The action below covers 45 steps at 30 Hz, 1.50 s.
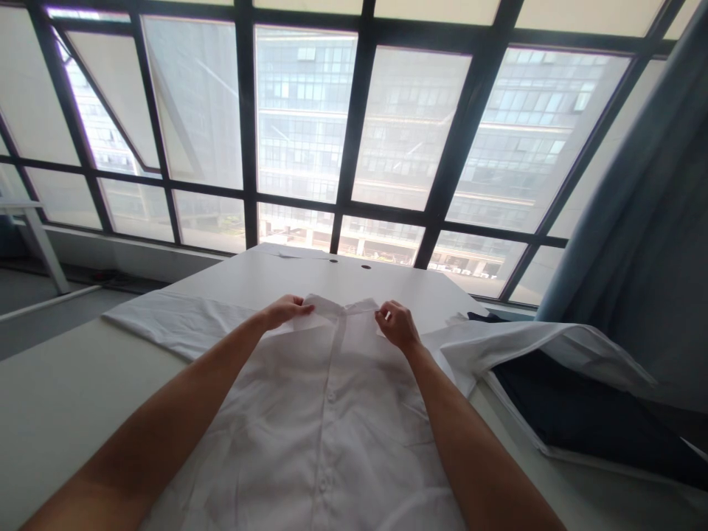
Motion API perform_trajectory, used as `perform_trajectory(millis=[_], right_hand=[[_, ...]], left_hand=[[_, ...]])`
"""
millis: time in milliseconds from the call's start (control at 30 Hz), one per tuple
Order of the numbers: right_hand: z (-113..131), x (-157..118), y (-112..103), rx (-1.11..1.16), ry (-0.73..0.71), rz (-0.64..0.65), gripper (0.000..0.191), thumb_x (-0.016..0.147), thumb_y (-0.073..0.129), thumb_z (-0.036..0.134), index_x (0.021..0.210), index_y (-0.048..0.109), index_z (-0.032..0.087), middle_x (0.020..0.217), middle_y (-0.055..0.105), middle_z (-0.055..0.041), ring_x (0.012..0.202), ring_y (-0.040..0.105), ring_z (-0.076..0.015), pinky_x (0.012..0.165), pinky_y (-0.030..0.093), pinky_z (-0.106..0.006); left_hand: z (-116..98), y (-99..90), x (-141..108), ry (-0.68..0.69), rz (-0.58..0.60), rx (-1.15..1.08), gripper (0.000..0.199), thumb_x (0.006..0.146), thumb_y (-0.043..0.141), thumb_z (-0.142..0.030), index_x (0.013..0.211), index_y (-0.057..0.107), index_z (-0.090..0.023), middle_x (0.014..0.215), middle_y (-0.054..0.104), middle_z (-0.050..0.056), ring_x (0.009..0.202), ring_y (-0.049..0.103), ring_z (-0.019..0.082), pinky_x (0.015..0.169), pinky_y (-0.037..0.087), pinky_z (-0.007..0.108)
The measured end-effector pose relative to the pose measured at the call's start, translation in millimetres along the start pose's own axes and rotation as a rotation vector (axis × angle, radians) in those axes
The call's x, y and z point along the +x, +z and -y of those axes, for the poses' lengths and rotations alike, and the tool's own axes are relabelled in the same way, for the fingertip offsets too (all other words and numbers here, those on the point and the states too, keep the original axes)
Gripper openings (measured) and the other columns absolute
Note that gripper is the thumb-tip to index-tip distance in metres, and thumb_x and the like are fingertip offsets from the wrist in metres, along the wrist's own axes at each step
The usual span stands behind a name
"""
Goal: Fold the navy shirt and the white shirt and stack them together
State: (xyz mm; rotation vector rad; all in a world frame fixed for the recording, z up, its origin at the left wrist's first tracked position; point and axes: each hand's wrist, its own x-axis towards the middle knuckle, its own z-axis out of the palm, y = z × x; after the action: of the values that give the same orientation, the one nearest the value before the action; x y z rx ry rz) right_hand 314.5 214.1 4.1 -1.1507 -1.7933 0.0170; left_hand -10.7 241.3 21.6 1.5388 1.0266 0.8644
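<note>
Both bare forearms run up from the bottom edge over a white button-front shirt (332,413) spread face up on the white table (55,398), its collar at the far end and its sleeves trailing off left and right. Thin, limp cotton like this looks light and apt to wrinkle or slide, so the stiffer collar is the sensible hold: the left hand (285,310) pinches one collar point, the right hand (397,324) the other. No containers show; dark folded cloth (580,420) lies at the right.
</note>
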Motion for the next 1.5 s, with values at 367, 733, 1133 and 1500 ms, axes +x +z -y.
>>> perform_trajectory(millis=[367, 733, 1133, 1500], right_hand=[[-28, 1, -2, 0.755, 0.551, 0.130, 0.053, 0.054, 0.091, 0.054, 0.085, 0.073, 0.014, 0.083, 0.070, -0.0092, 0.072, 0.063, -0.0224, 0.066, 0.054, -0.032], [-24, 3, 0, 0.964, 0.648, 0.152, 0.047, 0.045, 0.099, 0.037, 0.079, 0.076, 0.015, 0.081, 0.070, -0.0085, 0.076, 0.062, -0.0218, 0.070, 0.054, -0.029], [-19, 5, 2, 0.908, 0.606, 0.298, 0.020, 0.062, 0.077, 0.027, 0.080, 0.074, 0.017, 0.085, 0.069, -0.0078, 0.086, 0.063, -0.0252, 0.071, 0.053, -0.029], [-14, -2, -2, 0.665, 0.439, 0.383, 0.032, 0.063, 0.080, 0.044, 0.073, 0.068, 0.015, 0.063, 0.061, -0.0020, 0.054, 0.052, -0.0143, 0.051, 0.044, -0.023]], left_hand=[[1, 2.5, 5, 0.105, -0.199, -0.033, 0.053, 0.044, 0.093, -0.052, 0.074, 0.074, -0.012, 0.069, 0.071, 0.004, 0.065, 0.062, 0.017, 0.066, 0.050, 0.032], [1, 2.9, 4, 0.070, -0.205, -0.041, 0.052, 0.044, 0.093, -0.049, 0.075, 0.074, -0.012, 0.071, 0.072, 0.004, 0.065, 0.062, 0.016, 0.066, 0.049, 0.030], [-1, 3.3, 5, 0.092, -0.192, -0.055, 0.053, 0.044, 0.093, -0.051, 0.074, 0.074, -0.012, 0.071, 0.070, 0.003, 0.066, 0.061, 0.016, 0.067, 0.049, 0.031], [-2, 3.8, 6, 0.192, -0.218, -0.082, 0.057, 0.044, 0.092, -0.056, 0.075, 0.074, -0.013, 0.074, 0.070, 0.004, 0.068, 0.060, 0.017, 0.070, 0.049, 0.034]])
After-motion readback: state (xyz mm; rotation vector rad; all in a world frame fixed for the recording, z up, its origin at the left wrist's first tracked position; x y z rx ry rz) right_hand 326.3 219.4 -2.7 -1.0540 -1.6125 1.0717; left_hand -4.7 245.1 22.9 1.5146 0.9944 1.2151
